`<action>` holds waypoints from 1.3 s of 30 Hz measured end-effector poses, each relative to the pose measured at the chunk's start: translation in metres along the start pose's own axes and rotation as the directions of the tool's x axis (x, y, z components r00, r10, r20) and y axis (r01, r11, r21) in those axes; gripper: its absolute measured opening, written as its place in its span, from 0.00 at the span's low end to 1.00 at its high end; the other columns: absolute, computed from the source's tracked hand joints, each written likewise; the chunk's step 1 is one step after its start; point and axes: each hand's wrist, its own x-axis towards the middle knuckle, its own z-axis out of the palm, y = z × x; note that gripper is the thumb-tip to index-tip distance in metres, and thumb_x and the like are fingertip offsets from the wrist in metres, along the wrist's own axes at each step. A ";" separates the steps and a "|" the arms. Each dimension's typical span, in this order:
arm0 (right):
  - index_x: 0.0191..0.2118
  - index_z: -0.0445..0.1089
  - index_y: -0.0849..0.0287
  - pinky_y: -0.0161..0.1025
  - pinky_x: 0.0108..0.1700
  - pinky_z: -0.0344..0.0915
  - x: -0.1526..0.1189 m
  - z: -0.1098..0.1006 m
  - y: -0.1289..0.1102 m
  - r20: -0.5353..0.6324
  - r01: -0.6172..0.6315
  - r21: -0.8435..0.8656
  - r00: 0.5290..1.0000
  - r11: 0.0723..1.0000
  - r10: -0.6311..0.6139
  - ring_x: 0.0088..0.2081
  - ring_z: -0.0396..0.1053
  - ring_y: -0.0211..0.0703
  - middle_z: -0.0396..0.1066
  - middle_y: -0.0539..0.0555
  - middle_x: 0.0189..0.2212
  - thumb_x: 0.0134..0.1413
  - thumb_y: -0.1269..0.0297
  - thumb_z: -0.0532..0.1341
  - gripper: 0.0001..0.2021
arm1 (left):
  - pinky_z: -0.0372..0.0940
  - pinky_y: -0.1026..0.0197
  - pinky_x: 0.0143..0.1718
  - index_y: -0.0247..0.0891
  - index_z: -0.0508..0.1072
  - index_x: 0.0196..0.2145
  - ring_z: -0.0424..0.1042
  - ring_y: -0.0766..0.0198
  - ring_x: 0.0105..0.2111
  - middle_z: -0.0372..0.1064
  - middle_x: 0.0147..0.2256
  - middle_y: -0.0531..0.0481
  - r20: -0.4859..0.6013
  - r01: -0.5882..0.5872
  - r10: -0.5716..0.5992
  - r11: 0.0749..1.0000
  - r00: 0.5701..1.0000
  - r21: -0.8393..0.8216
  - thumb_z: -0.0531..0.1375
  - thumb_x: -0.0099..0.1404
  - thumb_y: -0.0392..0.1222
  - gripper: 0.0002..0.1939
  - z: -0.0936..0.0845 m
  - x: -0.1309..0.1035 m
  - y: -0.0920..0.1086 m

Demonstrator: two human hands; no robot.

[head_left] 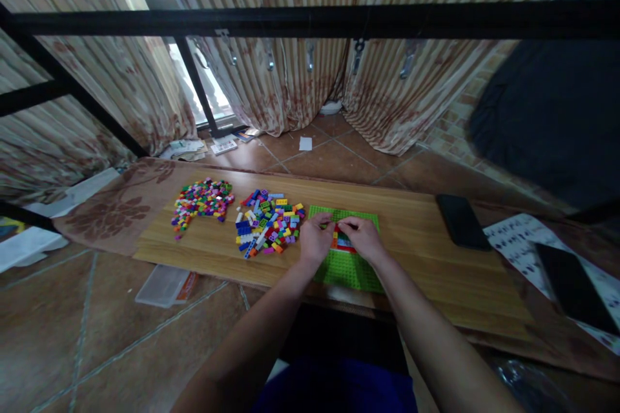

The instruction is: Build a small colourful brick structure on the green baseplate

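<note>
the left hand and the right hand are curled over small bricks on the green baseplate — whether they grasp any, i cannot tell (too small). a brick pile lies just beside.

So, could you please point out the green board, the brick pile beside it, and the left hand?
Green board (347, 271), head view: bare part towards its near edge.
Brick pile (268, 224), head view: middle of the heap.
Left hand (316, 240), head view: back of the hand.
</note>
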 end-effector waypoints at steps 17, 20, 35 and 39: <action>0.39 0.75 0.58 0.44 0.45 0.68 -0.012 -0.004 -0.001 -0.075 -0.012 0.203 0.997 0.979 0.028 0.41 0.74 0.46 0.77 0.57 0.39 0.58 0.46 0.51 0.22 | 0.66 0.59 0.48 0.40 0.74 0.45 0.74 0.61 0.42 0.76 0.42 0.47 0.027 -0.144 0.142 0.983 0.989 0.117 0.53 0.66 0.37 0.13 -0.012 -0.013 -0.002; 0.39 0.75 0.59 0.46 0.45 0.68 -0.013 -0.009 0.000 -0.131 -0.014 0.211 0.990 0.977 0.042 0.41 0.74 0.48 0.77 0.59 0.39 0.57 0.45 0.51 0.23 | 0.68 0.59 0.45 0.39 0.73 0.46 0.75 0.62 0.38 0.76 0.41 0.47 0.053 -0.159 0.155 0.982 0.987 0.103 0.56 0.64 0.38 0.13 -0.011 -0.014 -0.006; 0.61 0.59 0.59 0.57 0.59 0.53 -0.092 0.008 -0.012 -0.064 0.162 -0.542 0.970 0.824 -0.233 0.60 0.55 0.57 0.58 0.62 0.61 0.61 0.58 0.50 0.24 | 0.69 0.57 0.46 0.38 0.72 0.47 0.75 0.62 0.39 0.75 0.42 0.46 0.098 -0.197 0.186 0.972 0.978 0.128 0.57 0.59 0.31 0.18 -0.009 -0.020 -0.008; 0.65 0.49 0.61 0.59 0.61 0.44 -0.099 0.017 -0.009 -0.032 0.103 -0.650 0.986 0.753 -0.162 0.64 0.48 0.56 0.49 0.60 0.65 0.62 0.56 0.49 0.29 | 0.68 0.57 0.47 0.37 0.72 0.47 0.75 0.61 0.40 0.75 0.43 0.46 0.101 -0.185 0.172 0.973 0.980 0.140 0.57 0.58 0.29 0.18 -0.008 -0.020 -0.008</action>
